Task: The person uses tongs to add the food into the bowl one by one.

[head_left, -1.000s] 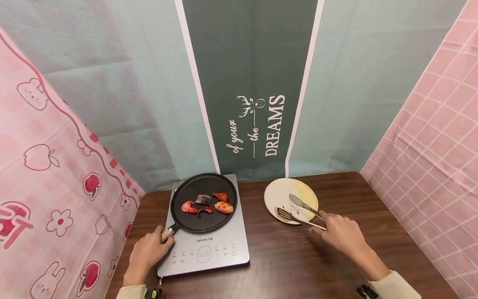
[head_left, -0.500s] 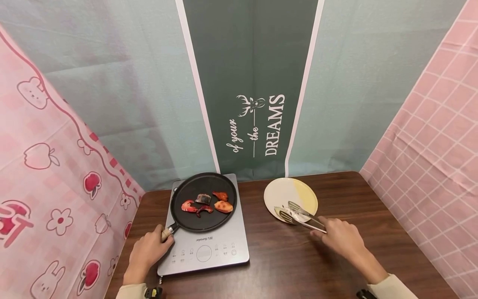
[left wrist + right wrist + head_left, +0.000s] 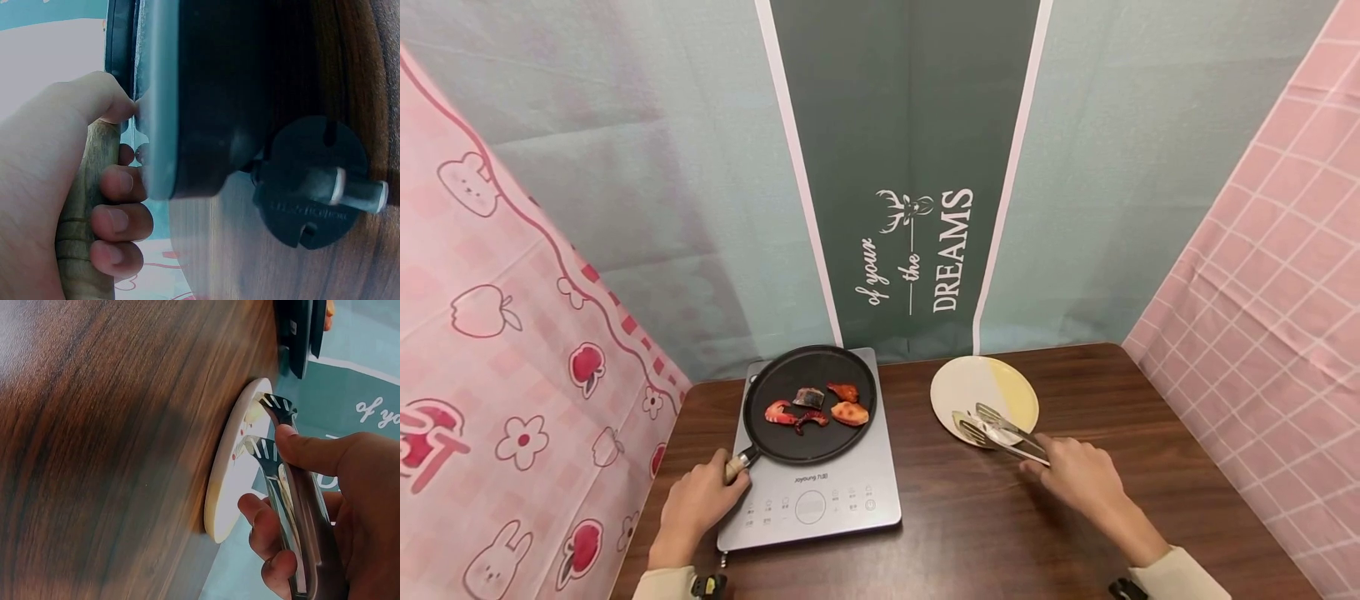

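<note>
In the head view my left hand (image 3: 700, 500) grips the wooden handle (image 3: 733, 470) of a flat black frying pan (image 3: 808, 364); the left wrist view shows its fingers curled round that handle (image 3: 80, 219). Several food pieces lie in the pan: a shrimp (image 3: 779, 412), a fish chunk (image 3: 808, 397), a drumstick (image 3: 844, 392), a golden oval piece (image 3: 850, 413) and a dark red curled piece (image 3: 811, 421). My right hand (image 3: 1082, 475) holds metal tongs (image 3: 303, 506) with slotted heads. Their heads stand slightly apart over the front of a white-and-yellow plate (image 3: 966, 383), with nothing between them.
The pan sits on a silver induction cooktop (image 3: 816, 529) at the left of the brown wooden table (image 3: 970, 533). A printed curtain (image 3: 910, 125) hangs along the back edge. Pink cloths flank both sides, one patterned (image 3: 520, 367), one checked (image 3: 1285, 333).
The two heads of the tongs have come closer together and shifted slightly over the plate. My left hand, the pan and the food have stayed in place.
</note>
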`<state>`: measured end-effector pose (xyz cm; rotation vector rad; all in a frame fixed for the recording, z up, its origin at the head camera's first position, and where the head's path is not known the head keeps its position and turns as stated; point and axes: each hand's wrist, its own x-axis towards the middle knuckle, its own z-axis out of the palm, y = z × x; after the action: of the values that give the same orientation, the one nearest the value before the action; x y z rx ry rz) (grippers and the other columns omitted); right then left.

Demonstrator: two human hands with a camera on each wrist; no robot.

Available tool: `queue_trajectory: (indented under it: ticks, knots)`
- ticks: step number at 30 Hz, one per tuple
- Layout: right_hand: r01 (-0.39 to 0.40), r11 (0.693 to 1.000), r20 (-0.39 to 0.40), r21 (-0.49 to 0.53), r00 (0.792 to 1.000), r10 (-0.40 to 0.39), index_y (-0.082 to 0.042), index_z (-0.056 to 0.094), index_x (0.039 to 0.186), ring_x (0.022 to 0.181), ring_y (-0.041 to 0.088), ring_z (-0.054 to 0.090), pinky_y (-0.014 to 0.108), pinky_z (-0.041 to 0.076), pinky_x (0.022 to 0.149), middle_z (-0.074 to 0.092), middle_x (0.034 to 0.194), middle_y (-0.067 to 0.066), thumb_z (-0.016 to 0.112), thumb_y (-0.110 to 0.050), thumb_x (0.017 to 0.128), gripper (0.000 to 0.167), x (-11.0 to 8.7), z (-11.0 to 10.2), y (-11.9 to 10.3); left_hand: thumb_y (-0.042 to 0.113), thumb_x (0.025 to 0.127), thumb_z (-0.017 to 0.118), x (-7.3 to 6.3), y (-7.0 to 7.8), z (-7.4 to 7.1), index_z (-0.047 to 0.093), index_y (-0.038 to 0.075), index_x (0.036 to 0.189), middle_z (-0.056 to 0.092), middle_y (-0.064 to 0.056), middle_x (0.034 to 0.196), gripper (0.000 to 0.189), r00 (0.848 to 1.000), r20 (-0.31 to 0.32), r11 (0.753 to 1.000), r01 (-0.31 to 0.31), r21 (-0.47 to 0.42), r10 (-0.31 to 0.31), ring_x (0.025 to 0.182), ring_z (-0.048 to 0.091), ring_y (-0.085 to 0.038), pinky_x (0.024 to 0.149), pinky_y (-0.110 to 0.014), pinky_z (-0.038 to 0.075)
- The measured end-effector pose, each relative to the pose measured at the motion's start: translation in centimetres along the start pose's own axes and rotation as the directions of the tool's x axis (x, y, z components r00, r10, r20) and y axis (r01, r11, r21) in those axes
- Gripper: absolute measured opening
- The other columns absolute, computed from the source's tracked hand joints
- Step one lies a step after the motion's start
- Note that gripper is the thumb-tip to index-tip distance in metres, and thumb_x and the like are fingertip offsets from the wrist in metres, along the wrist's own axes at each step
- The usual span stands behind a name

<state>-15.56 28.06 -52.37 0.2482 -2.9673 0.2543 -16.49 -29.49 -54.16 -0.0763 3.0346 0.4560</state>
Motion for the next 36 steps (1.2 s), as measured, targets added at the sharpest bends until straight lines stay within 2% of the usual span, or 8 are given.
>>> queue_trajectory:
  ticks: [8,21,36]
  knots:
    - [0.025,1.000,-0.012,-0.006,1.000,-0.025,-0.012,0.070,0.098,0.059,0.034,0.066,0.051,0.044,0.048,0.069,0.073,0.009,0.086,-0.039,0.085,0.034,-0.01,0.12,-0.53,0.037,0.095,0.065,0.02,-0.02,0.10,0.056,0.010,0.096,0.056,-0.006,0.067,0.029,1.000,-0.001,1.000,0.000,-0.002,0.000,0.057,0.052,-0.024,0.054,-0.045,0.042]
    - [0.051,0.998,-0.033,-0.032,0.998,-0.052,-0.013,0.067,0.090,0.056,0.030,0.064,0.048,0.045,0.048,0.064,0.066,0.004,0.085,-0.038,0.087,0.031,-0.20,0.54,-0.62,0.036,0.095,0.065,-0.01,-0.04,0.14,0.056,0.010,0.095,0.056,-0.006,0.066,0.028,1.000,-0.016,1.000,-0.005,-0.003,0.005,0.057,0.053,-0.024,0.053,-0.045,0.042]
    - [0.031,1.000,-0.014,-0.007,0.999,-0.031,-0.015,0.061,0.083,0.053,0.022,0.054,0.046,0.042,0.048,0.054,0.063,0.000,0.080,-0.035,0.093,0.030,0.05,0.20,-0.70,0.037,0.095,0.065,0.05,-0.13,0.05,0.058,0.009,0.101,0.056,-0.006,0.067,0.030,1.000,-0.003,1.000,-0.001,-0.005,0.001,0.057,0.053,-0.024,0.053,-0.045,0.042]
